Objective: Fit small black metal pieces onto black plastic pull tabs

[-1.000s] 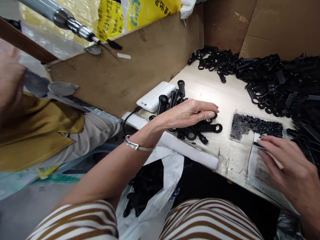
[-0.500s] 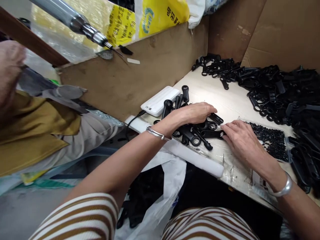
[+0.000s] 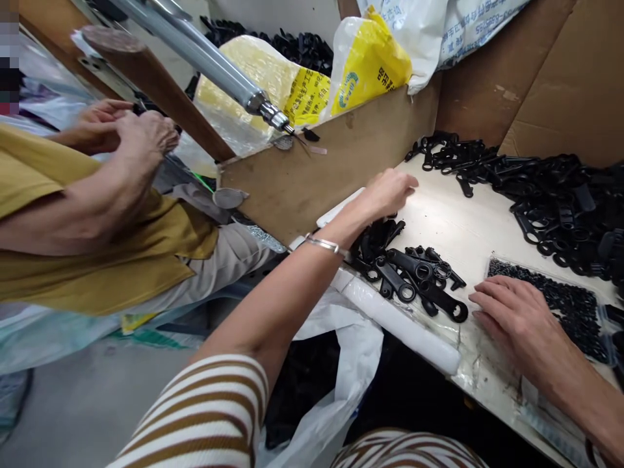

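My left hand (image 3: 389, 192) is over the table beyond a pile of black plastic parts (image 3: 407, 270), near the white box (image 3: 341, 207). Its fingers are bent and pressed together, pointing right; what they hold, if anything, is hidden. At the right of the pile, my right hand (image 3: 511, 312) hovers or rests low by the table's front, its fingers slightly spread and nothing seen in them. Right beside it stands a clear tray (image 3: 602, 325) of small black pieces (image 3: 568, 292).
A large heap of black parts (image 3: 560, 195) covers the back right. A grey power screwdriver (image 3: 219, 71) hangs at upper left above a cardboard wall (image 3: 336, 149). White foam (image 3: 400, 318) lines the front edge. A person in a yellow top (image 3: 88, 214) works at the left.
The view has shifted left. My left hand has moved away from the small pile, toward the back. My right hand has drawn off the pile's right end, and the parts there lie differently.
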Demonstrator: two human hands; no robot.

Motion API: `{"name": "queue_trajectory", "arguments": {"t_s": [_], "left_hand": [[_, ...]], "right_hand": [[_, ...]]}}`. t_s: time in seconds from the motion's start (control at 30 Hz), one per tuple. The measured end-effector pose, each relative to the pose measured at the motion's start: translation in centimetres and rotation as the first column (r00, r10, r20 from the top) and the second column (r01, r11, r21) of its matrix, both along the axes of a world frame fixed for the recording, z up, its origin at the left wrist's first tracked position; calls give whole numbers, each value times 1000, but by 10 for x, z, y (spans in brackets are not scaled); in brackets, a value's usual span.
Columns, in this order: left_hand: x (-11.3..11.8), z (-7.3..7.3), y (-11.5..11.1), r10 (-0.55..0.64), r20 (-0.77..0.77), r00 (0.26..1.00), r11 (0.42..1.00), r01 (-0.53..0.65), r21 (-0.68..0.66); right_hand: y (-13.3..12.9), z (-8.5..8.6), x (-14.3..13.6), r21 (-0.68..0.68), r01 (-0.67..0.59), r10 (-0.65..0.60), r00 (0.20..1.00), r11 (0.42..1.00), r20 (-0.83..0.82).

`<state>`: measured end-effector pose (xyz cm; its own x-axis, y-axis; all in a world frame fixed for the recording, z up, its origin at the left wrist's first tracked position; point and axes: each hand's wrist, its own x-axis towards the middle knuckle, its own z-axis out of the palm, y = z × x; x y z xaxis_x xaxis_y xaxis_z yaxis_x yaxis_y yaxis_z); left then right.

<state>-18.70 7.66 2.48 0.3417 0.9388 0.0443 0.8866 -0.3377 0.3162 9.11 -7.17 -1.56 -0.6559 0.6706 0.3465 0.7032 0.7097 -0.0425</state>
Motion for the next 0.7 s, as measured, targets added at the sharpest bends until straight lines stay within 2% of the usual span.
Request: {"name": "queue_trajectory", "arguments": {"t_s": [0.03,0.1,0.17,0.27,0.37,0.5,0.6,0.7], "left_hand": [[-5,0,11,79,-62,995,997,-79,10],[-9,-4,31,166,-180,970,986,-168,1],[-7,-11,44,182,-277,944,980,-198,-31],[1,-19,50,141,-362,921,981,-180,-76],[5,-18,44,82,-388,918,986,-133,-106],[2,-1,25,28,-380,925,987,-86,-137],[-2,9,4,97,-394,914,989,-133,-66],[-2,9,-17,192,-449,873,979,-205,21]], "right_hand": [[-1,1,3,11,6,-6,1000,1000,-12],[-5,2,8,3,16,-16,999,1000,-30],[-9,2,13,-19,22,-23,999,1000,-39],[-14,2,20,-55,28,-30,999,998,-35],[-16,3,25,-35,14,-16,999,999,-49],[-14,4,29,2,-13,13,998,1000,-66],[-14,6,31,39,-41,44,996,998,-76],[-14,7,34,78,-67,73,994,995,-76]]}}
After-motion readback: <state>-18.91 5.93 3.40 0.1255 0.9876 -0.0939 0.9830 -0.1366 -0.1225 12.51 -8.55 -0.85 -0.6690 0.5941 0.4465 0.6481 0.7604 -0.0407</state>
